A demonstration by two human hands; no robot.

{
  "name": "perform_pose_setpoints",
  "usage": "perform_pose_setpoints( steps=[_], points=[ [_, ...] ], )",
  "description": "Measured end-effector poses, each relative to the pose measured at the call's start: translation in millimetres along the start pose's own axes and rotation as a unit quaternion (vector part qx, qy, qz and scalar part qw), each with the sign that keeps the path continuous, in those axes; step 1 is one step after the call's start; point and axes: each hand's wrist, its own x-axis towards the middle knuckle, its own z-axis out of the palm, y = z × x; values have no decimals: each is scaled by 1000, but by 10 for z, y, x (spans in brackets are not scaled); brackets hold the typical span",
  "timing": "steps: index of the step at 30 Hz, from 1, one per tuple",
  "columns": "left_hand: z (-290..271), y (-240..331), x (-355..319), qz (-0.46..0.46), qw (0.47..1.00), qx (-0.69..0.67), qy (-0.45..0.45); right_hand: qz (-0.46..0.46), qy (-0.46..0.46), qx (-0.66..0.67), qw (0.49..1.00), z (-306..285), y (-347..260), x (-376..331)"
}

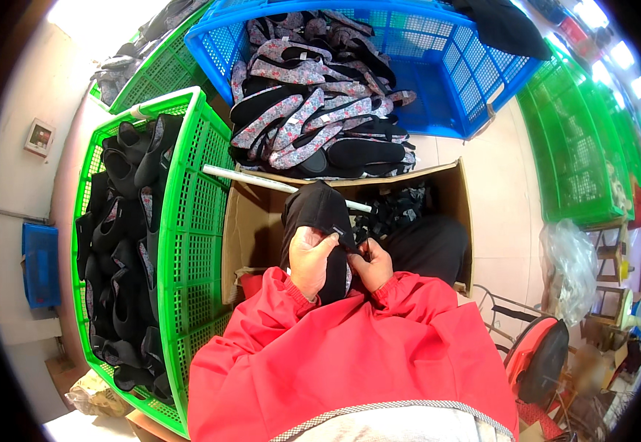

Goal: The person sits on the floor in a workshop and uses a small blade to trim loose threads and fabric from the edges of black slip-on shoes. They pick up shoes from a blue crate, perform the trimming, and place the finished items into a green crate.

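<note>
A black fabric slipper (326,215) with a tiny pale label rests over my left knee, a bit of floral lining showing near its lower end. My left hand (310,259) grips it from the left, thumb pressed on top beside the label. At its right edge my right hand (373,264) pinches the fabric between thumb and fingers; what lies within that pinch is partly hidden. Where slipper ends and dark trouser leg begins is hard to tell. Beyond the hands, a cardboard box (462,221) holds small black scraps (401,208). A white pole (250,179) lies across it.
Left stands a green crate (174,243) of black slippers (123,173). Ahead, floral and black slippers (291,121) are heaped in and before a blue crate (424,77). Green crates (575,147), clear plastic (572,258) and a red-and-black seat (538,361) stand right.
</note>
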Motion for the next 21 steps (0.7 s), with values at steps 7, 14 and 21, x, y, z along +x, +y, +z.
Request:
perform_pose_setpoints(
  steps=[7, 14, 21],
  points=[
    [-24, -62, -24, 11, 999, 30, 7, -8, -10, -23, 1000, -8, 201, 73],
    [-127, 139, -141, -38, 968, 249, -24, -2, -31, 55, 998, 24, 427, 115],
    [-345, 346, -49, 187, 829, 523, 61, 6, -26, 70, 997, 85, 545, 131]
  ],
)
